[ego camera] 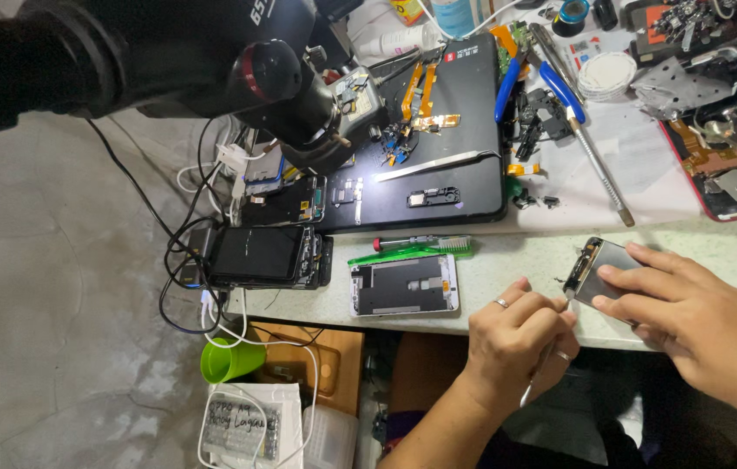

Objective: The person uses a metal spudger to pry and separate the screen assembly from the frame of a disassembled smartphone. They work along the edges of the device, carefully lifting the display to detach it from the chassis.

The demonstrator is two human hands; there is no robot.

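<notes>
Your left hand (514, 334) has its fingers curled tight around a thin metal tool (542, 369) whose tip meets the edge of the phone panel (598, 271) at right of centre, which your right hand (690, 308) pins with 3 spread fingers; it looks light, thin, brittle, best gripped by its edges.

Silver phone frame (601, 271) tilted at counter edge.

Taking the opened white-framed phone (404, 285) lying flat on the bench as the mark, a green-handled brush (410, 253) lies just behind it, a stack of black phones (266, 256) sits just left, and a silver phone frame (598, 271) under the right hand (690, 308) lies well right, the left hand (514, 334) between.
</notes>
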